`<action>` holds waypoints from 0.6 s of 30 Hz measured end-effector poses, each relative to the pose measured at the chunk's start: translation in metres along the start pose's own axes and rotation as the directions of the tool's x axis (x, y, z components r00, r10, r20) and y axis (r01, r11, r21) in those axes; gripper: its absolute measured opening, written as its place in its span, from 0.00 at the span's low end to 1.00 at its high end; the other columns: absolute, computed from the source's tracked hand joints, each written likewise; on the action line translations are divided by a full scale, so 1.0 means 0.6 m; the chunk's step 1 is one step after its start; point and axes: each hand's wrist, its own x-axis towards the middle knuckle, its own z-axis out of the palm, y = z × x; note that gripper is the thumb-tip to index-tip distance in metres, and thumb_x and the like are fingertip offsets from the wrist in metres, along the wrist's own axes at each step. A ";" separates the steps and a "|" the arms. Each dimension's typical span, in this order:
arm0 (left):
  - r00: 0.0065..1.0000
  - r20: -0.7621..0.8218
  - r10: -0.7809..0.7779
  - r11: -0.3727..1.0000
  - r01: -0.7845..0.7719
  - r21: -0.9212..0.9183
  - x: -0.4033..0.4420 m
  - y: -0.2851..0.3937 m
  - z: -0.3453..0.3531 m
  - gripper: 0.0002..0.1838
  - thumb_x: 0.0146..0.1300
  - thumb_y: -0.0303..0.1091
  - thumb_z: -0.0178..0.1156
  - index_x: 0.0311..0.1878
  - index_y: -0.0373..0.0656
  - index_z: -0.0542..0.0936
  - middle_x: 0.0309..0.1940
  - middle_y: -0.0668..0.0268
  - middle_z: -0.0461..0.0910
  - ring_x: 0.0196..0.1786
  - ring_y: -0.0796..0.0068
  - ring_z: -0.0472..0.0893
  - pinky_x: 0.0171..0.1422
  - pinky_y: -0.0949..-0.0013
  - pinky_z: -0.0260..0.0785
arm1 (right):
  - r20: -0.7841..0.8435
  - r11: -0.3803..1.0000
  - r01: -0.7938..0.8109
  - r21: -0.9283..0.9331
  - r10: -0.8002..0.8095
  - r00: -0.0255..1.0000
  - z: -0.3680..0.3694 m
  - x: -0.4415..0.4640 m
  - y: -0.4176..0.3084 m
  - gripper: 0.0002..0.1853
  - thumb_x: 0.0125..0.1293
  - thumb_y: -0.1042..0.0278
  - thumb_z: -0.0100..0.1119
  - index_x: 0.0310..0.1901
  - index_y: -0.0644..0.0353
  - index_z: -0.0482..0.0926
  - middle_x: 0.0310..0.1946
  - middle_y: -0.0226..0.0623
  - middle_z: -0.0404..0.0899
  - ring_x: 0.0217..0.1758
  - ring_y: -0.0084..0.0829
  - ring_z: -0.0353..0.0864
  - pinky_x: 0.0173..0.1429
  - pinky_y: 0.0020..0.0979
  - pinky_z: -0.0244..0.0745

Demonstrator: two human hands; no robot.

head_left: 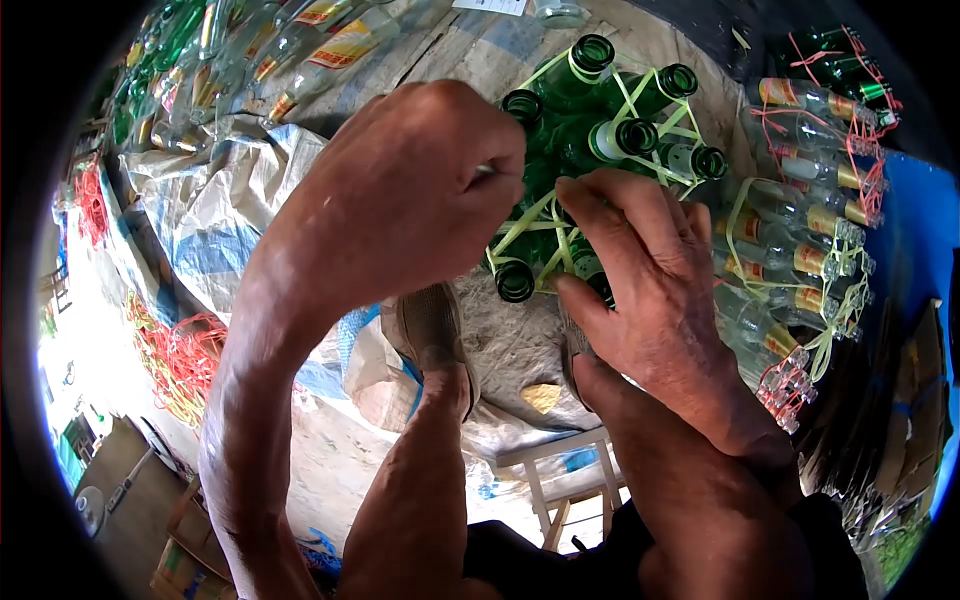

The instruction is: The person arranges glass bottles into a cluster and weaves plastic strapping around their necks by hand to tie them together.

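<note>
Green glass bottles stand in a cluster in front of me, with pale yellow-green plastic string looped round and between their necks. My left hand is a closed fist at the cluster's left side; what it grips is hidden. On the near right, my right hand bends over the bottles. Its fingertips meet the string, while the thumb lies lower, beside a bottle neck partly covered by the hand. Another bottle mouth shows between my two hands.
Clear bottles bundled with string lie at right, beside a blue surface. Loose bottles lie at upper left. A crumpled woven sheet, red string, my shoes and a wooden stool are nearby.
</note>
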 end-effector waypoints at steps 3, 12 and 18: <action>0.998 0.009 0.057 0.994 -0.057 0.098 0.019 -0.014 0.007 0.05 0.62 0.25 0.67 0.31 0.34 0.83 0.22 0.55 0.79 0.25 0.61 0.80 0.34 0.59 0.71 | -0.006 1.000 0.005 0.005 -0.005 1.000 0.002 0.000 0.002 0.35 0.48 0.71 0.78 0.63 0.58 0.82 0.57 0.30 0.77 0.56 0.36 0.80 0.55 0.43 0.67; 0.996 0.073 -0.056 0.998 0.057 -0.001 0.023 -0.051 -0.009 0.07 0.65 0.28 0.70 0.36 0.32 0.88 0.24 0.59 0.84 0.27 0.77 0.82 0.33 0.65 0.72 | 0.069 0.999 -0.039 0.020 0.037 0.997 -0.002 -0.004 0.001 0.40 0.48 0.70 0.80 0.68 0.56 0.82 0.62 0.31 0.79 0.58 0.37 0.80 0.61 0.42 0.67; 0.993 -0.058 -0.105 0.990 0.099 -0.102 -0.002 -0.062 0.007 0.06 0.68 0.28 0.71 0.40 0.35 0.90 0.24 0.65 0.85 0.27 0.84 0.79 0.32 0.70 0.70 | 0.069 0.999 -0.032 0.016 0.031 0.997 -0.008 -0.003 0.001 0.40 0.48 0.70 0.80 0.69 0.55 0.82 0.62 0.30 0.79 0.58 0.36 0.81 0.61 0.42 0.67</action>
